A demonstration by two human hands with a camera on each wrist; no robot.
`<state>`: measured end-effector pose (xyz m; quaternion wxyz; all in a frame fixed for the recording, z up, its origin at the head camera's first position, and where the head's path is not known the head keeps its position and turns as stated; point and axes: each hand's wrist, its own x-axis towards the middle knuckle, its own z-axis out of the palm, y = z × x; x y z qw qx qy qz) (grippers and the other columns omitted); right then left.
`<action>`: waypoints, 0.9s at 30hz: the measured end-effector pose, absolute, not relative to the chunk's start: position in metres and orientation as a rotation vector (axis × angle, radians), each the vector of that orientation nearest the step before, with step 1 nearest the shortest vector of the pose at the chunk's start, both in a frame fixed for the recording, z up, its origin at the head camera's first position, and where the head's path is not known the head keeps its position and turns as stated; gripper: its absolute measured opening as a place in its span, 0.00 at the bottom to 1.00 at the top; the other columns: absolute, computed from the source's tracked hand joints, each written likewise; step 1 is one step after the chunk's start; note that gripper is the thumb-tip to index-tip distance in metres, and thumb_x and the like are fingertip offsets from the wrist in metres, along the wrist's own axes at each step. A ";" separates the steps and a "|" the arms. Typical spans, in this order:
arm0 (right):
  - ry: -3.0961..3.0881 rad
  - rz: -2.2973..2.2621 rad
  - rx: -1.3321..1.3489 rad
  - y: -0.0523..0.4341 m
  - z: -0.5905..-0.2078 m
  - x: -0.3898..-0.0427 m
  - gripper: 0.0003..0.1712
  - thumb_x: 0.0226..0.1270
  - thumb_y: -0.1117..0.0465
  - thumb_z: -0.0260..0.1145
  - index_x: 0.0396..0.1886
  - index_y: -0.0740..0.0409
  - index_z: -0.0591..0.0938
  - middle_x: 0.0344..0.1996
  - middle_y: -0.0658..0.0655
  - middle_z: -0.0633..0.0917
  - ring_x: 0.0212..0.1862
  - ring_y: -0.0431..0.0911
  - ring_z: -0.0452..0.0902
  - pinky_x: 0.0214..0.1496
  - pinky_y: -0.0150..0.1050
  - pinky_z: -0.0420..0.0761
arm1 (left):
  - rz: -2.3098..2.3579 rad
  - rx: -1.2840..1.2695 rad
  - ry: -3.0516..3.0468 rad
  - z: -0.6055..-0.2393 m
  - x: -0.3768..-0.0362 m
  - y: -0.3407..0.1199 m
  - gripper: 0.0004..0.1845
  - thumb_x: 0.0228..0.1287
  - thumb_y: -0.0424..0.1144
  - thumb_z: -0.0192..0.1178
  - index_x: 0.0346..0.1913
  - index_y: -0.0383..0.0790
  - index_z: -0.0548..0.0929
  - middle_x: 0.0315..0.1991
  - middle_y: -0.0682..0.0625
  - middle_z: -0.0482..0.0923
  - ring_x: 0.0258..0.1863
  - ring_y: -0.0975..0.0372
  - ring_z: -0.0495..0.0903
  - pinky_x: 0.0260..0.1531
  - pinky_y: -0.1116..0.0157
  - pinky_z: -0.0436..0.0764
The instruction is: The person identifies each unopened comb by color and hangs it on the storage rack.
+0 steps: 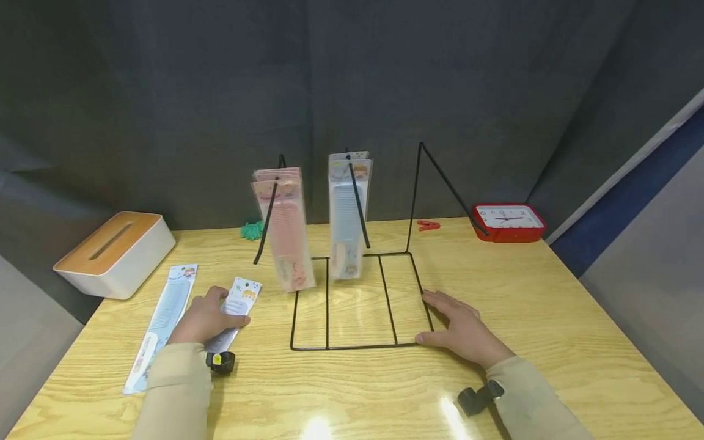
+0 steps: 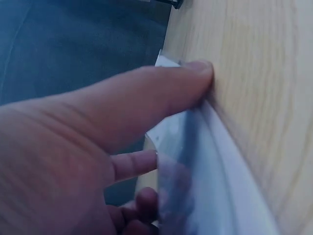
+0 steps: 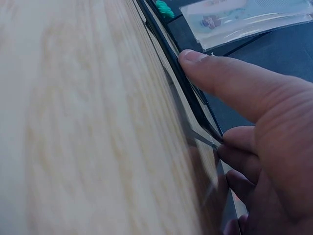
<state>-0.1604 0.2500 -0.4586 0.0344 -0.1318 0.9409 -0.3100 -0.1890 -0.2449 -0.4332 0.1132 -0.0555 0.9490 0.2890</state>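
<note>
The left hand [image 1: 206,318] lies on a packed comb [image 1: 233,311] near the left edge of the table [image 1: 550,318]; the fingers curl over the packet and, in the left wrist view, the thumb [image 2: 161,93] presses its edge to the wood, so the hand grips it; the packet is still flat on the table. Its long axis runs from the near-left toward the far-right, pointing to the rack [image 1: 357,299]; the rack stands to the right of this hand, near the middle of the table. A second comb [image 1: 165,318] lies just to the left, not held. The right hand [image 1: 459,330] rests flat and open at the near right corner of the rack base, fingers straight, touching the wire; it holds nothing. Pink combs [image 1: 283,226] and blue combs [image 1: 348,214] hang on two hooks; the third hook [image 1: 445,183] is bare.
</note>
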 end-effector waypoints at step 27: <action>2.882 -0.964 -0.374 0.249 -0.458 -0.160 0.56 0.53 0.34 0.75 0.75 0.56 0.67 0.75 0.62 0.66 0.75 0.66 0.54 0.68 0.71 0.50 | 2.954 0.512 2.028 -0.310 -0.109 -0.250 0.13 0.70 0.19 0.54 0.54 0.27 0.77 0.44 0.42 0.86 0.39 0.59 0.85 0.39 0.67 0.85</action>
